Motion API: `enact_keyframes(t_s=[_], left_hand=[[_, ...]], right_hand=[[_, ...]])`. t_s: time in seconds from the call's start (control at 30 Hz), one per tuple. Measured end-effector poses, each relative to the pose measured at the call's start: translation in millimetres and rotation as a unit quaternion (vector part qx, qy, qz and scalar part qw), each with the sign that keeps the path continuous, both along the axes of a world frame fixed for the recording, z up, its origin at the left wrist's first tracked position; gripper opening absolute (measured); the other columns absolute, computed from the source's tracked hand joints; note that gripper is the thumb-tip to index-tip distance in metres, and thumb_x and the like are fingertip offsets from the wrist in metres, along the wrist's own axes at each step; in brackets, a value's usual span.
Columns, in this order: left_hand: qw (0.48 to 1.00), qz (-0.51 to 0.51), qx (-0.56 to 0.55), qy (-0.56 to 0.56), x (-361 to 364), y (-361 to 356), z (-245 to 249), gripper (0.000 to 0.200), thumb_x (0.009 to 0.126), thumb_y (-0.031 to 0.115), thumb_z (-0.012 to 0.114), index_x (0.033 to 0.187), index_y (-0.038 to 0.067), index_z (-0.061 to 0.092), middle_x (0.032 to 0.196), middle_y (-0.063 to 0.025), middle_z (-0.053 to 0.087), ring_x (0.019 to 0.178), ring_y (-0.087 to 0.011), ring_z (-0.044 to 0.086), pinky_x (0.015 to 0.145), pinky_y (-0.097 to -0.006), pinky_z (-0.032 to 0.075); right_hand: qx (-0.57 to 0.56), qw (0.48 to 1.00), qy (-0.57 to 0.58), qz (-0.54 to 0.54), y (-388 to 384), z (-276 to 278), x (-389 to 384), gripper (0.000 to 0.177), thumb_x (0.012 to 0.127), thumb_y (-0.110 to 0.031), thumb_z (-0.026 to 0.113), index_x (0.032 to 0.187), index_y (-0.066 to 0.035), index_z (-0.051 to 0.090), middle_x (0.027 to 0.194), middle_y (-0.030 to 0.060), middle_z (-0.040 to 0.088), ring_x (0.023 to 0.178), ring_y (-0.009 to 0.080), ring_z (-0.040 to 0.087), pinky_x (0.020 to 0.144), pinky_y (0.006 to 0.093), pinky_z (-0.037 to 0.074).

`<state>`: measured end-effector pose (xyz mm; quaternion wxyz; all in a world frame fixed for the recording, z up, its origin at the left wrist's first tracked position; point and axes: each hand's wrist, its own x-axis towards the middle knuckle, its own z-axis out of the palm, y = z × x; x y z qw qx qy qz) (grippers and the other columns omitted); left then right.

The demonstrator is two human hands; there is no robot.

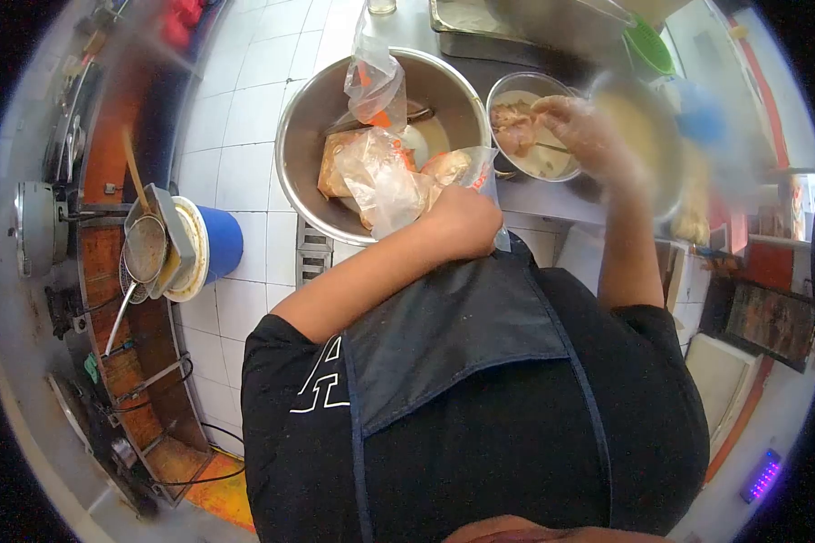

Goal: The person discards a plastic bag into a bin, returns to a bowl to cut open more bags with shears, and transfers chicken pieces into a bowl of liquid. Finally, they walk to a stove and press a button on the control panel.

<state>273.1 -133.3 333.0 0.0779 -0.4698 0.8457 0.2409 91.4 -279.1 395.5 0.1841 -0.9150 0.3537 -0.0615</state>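
Observation:
My left hand (466, 222) is closed around the edge of a clear plastic bag (385, 185) with orange print. This bag lies over the near side of a large steel pot (292, 145), among other bagged pieces. My right hand (581, 131), in a thin clear glove and partly blurred, reaches over a clear bowl (539, 80) of pale liquid. Its bent fingers are pressed together at the edge of a pinkish piece of raw meat (513, 136) in that bowl. Another crumpled clear bag (373, 86) hangs over the pot's far rim.
Right of the bowl is a wide basin (647, 118) of pale liquid, blurred. Metal trays (489, 45) and a green strainer (649, 45) stand behind. To the left, a blue bucket (224, 242) stands by a wire skimmer (145, 249) and grey tray.

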Motion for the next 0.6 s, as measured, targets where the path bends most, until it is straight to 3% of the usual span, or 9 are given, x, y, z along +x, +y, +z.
enact_keyframes(t_s=[0.1, 0.17, 0.3, 0.37, 0.5, 0.6], left_hand=[[1.000, -0.010, -0.001, 0.003, -1.9, -6.6, 3.5, 0.043, 0.078, 0.048, 0.074, 0.092, 0.007, 0.076, 0.099, -0.0140, 0.073, 0.091, -0.0320, 0.071, 0.072, -0.0473, 0.057], [1.000, -0.006, 0.015, 0.002, -7.7, -13.6, 7.0, 0.044, 0.075, 0.046, 0.076, 0.094, 0.007, 0.077, 0.098, -0.0139, 0.074, 0.091, -0.0314, 0.072, 0.074, -0.0449, 0.057], [0.999, -0.032, 0.013, -0.001, -21.0, -20.3, -0.6, 0.041, 0.076, 0.041, 0.076, 0.100, 0.008, 0.077, 0.101, -0.0126, 0.075, 0.091, -0.0304, 0.073, 0.074, -0.0455, 0.057], [0.999, -0.035, -0.004, -0.031, -34.6, -19.7, -15.0, 0.036, 0.079, 0.037, 0.073, 0.101, 0.009, 0.078, 0.104, -0.0123, 0.074, 0.093, -0.0298, 0.073, 0.072, -0.0456, 0.057], [0.997, -0.026, 0.000, -0.071, -45.1, -11.0, -10.5, 0.024, 0.087, 0.022, 0.065, 0.104, 0.012, 0.078, 0.109, -0.0122, 0.073, 0.097, -0.0277, 0.072, 0.066, -0.0428, 0.055], [0.995, -0.027, -0.023, -0.092, -44.3, -2.5, 2.4, 0.021, 0.086, 0.019, 0.064, 0.101, 0.012, 0.078, 0.104, -0.0104, 0.072, 0.093, -0.0249, 0.072, 0.065, -0.0394, 0.053]], right_hand=[[-0.056, 0.998, 0.022, -0.006, -15.2, -19.5, -17.2, 0.028, 0.097, -0.025, 0.063, 0.116, -0.005, 0.070, 0.108, 0.0144, 0.072, 0.096, 0.0250, 0.068, 0.087, 0.0368, 0.051], [0.066, 0.988, -0.117, -0.071, -21.4, -31.2, -27.6, 0.028, 0.097, -0.024, 0.063, 0.116, -0.005, 0.070, 0.109, 0.0133, 0.073, 0.097, 0.0241, 0.068, 0.088, 0.0362, 0.050], [-0.066, 0.996, -0.062, -0.011, -6.4, -11.7, -15.6, 0.027, 0.097, -0.024, 0.064, 0.115, -0.005, 0.071, 0.110, 0.0128, 0.073, 0.098, 0.0235, 0.068, 0.088, 0.0358, 0.050], [0.044, 0.990, -0.060, -0.121, 2.6, 4.4, -4.1, 0.026, 0.097, -0.024, 0.064, 0.114, -0.006, 0.071, 0.110, 0.0124, 0.073, 0.097, 0.0233, 0.068, 0.088, 0.0349, 0.050], [0.075, 0.981, -0.055, -0.171, 8.5, 8.8, -4.0, 0.026, 0.096, -0.024, 0.064, 0.114, -0.006, 0.071, 0.109, 0.0117, 0.073, 0.096, 0.0239, 0.068, 0.088, 0.0345, 0.050], [0.063, 0.981, -0.045, -0.176, 4.9, 0.7, -15.0, 0.026, 0.097, -0.024, 0.064, 0.115, -0.007, 0.071, 0.109, 0.0108, 0.073, 0.097, 0.0232, 0.068, 0.088, 0.0342, 0.050]])
